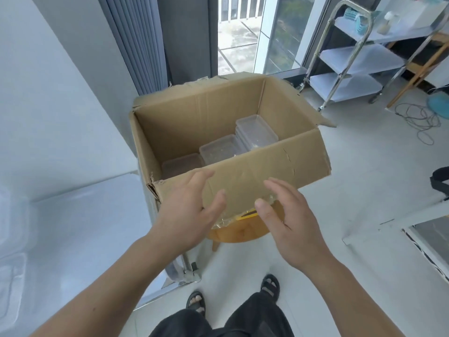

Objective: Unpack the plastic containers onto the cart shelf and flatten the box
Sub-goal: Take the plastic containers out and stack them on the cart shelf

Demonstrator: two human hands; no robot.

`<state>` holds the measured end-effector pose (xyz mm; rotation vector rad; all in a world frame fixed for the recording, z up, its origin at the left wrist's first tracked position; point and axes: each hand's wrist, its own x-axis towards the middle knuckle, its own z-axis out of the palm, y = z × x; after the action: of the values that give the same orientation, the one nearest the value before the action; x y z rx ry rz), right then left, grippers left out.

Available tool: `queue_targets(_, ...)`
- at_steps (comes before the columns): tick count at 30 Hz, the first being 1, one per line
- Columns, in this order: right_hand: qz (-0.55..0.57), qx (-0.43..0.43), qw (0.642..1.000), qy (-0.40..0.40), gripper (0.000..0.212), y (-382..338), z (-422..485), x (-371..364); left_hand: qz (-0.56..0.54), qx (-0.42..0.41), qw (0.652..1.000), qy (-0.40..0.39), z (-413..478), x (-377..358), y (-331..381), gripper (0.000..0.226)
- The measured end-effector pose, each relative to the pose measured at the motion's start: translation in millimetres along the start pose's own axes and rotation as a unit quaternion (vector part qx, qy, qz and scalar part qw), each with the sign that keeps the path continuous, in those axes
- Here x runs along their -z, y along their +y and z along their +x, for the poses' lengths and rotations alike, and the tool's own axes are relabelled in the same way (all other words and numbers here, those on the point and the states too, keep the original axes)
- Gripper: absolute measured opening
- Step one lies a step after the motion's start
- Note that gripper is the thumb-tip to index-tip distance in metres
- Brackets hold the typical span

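Observation:
An open brown cardboard box (243, 171) stands on a round wooden stool (239, 231) in front of me. Inside it lie several clear plastic containers (256, 132), stacked along the bottom. My left hand (192, 205) and my right hand (288, 215) hover side by side in front of the box's near flap, fingers straight and spread. A faint clear shape (268, 198) shows between them against the flap; I cannot tell whether it is a container or tape. A white cart shelf (73, 227) lies to my left, with blurred clear containers (11, 271) at its far left edge.
A steel three-shelf cart (352, 59) stands at the back right near the glass door. Loose cables (418, 117) lie on the floor to the right. A grey curtain (136, 45) hangs behind the box. My sandalled feet (269, 285) stand just below the stool.

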<state>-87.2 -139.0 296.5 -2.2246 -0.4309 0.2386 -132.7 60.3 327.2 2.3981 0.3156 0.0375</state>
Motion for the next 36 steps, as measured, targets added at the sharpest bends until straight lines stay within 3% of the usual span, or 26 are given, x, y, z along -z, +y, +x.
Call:
queue_targets(11,0.023,0.106,0.989,-0.098,0.06,37,119,71,0.03,0.099,0.988,0.111,59,-39,64,0.053)
queue_targets(20,-0.007,0.16,0.97,-0.183,0.058,15,191,47,-0.015,0.184,0.968,0.168,90,-22,36,0.051)
queue_targets(28,-0.055,0.161,0.96,-0.223,0.049,-3,250,9,-0.062,0.206,0.964,0.159,138,-5,-9,0.053)
queue_targets(36,-0.099,0.164,0.94,-0.283,0.054,13,307,-26,-0.065,0.263,0.954,0.128,177,-15,-37,0.054)
